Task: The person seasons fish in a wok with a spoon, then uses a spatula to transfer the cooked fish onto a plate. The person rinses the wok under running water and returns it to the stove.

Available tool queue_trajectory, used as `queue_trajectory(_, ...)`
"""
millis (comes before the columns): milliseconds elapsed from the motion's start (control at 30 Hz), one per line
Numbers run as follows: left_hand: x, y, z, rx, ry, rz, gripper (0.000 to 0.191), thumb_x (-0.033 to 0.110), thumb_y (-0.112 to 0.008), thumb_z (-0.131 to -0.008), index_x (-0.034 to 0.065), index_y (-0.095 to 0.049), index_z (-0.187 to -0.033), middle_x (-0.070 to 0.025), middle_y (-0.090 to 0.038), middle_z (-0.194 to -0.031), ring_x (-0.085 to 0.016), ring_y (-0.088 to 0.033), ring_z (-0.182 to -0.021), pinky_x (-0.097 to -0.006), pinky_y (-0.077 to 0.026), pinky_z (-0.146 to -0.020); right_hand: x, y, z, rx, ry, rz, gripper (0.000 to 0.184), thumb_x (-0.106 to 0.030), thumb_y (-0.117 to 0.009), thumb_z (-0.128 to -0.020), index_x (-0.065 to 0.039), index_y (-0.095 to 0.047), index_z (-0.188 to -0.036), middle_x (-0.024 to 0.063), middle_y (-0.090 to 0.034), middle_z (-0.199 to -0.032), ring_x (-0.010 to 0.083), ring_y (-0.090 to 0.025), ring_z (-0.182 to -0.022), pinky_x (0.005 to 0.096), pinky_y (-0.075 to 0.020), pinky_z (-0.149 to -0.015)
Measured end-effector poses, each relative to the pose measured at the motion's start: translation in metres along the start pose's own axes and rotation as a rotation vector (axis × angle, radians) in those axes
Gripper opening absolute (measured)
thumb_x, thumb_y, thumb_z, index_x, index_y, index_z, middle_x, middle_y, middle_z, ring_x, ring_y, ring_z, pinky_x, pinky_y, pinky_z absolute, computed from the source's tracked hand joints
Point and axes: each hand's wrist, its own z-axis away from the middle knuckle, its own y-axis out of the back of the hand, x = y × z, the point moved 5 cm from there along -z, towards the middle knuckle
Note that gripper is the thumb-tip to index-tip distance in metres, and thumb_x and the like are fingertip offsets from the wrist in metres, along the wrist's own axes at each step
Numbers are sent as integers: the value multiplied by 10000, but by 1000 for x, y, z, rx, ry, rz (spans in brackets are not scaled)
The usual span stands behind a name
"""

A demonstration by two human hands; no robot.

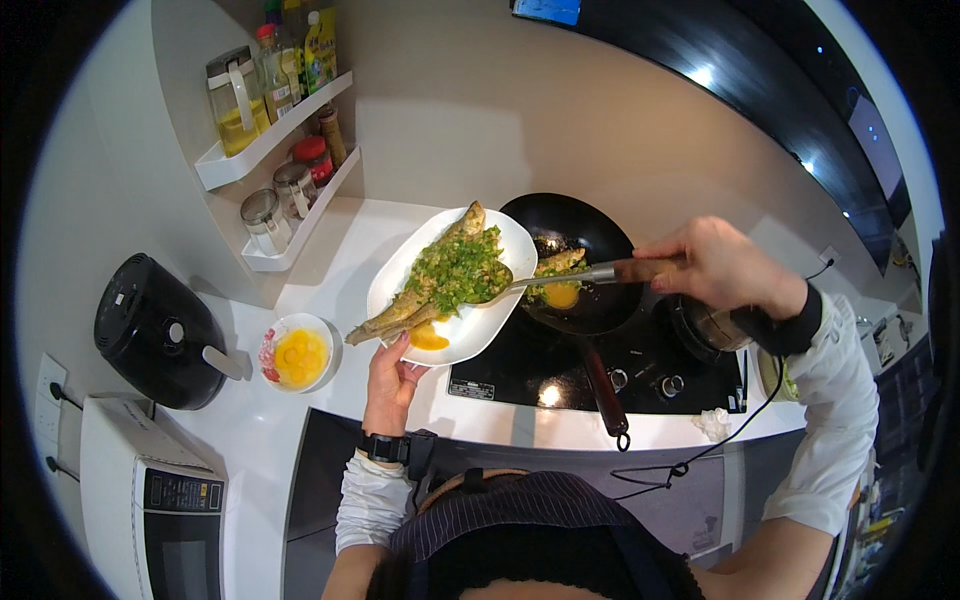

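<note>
My left hand holds the lower edge of a white oval plate. Two cooked fish, it seems, lie on it; a fish tail overhangs the rim, with chopped green topping over the middle and yellowish sauce near my fingers. My right hand grips the wooden handle of a metal spatula or ladle, whose head rests at the topping. Behind and right of the plate, a black wok holds more fish, greens and sauce.
The wok sits on a black gas hob, beside a pot. Left are a bowl of cracked eggs, a black air fryer and a microwave. Wall racks hold bottles and jars. A black cable hangs near my right arm.
</note>
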Motion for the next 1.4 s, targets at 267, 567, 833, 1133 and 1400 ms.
queue_trajectory(267,-2,5,2,-25,-30,37,447,95,-599,-833,17,-436,-1242,-146,-550,-1180,-296,-560,-1080,-491,-493,-879,-30,38,-16,-189,-117,91,316,-94,-684,-737,-63,-659,-1050,147,-660,-796,234,-615,-673,309,-475,-637)
queue_trajectory(567,6,6,4,-14,-34,43,455,52,-592,-820,12,-430,-1243,-143,-553,-1175,-299,-556,-1086,-504,-475,-905,-36,31,-13,-135,-112,87,343,-37,-697,-699,-37,-658,-1039,148,-670,-826,239,-625,-694,306,-482,-661)
queue_trajectory(833,6,14,2,49,-52,65,456,79,-621,-807,34,-450,-1227,-136,-541,-1192,-294,-537,-1109,-517,-457,-919,17,53,18,11,-42,-179,304,-17,-661,-765,-1,-640,-1068,89,-640,-756,135,-530,-606,253,-449,-586)
queue_trajectory(1133,8,18,3,84,-51,51,436,122,-659,-791,1,-493,-1176,-140,-565,-1163,-284,-547,-1097,-496,-456,-923,110,-24,32,-16,-252,-323,264,-121,-687,-744,-56,-683,-1000,114,-683,-840,203,-629,-686,307,-508,-638)
queue_trajectory(1400,15,16,10,63,-81,39,445,122,-655,-801,29,-483,-1200,-122,-561,-1177,-273,-540,-1109,-493,-459,-921,144,-150,23,-81,-412,0,268,-321,-651,-761,-155,-696,-966,137,-665,-835,315,-642,-788,396,-520,-708)
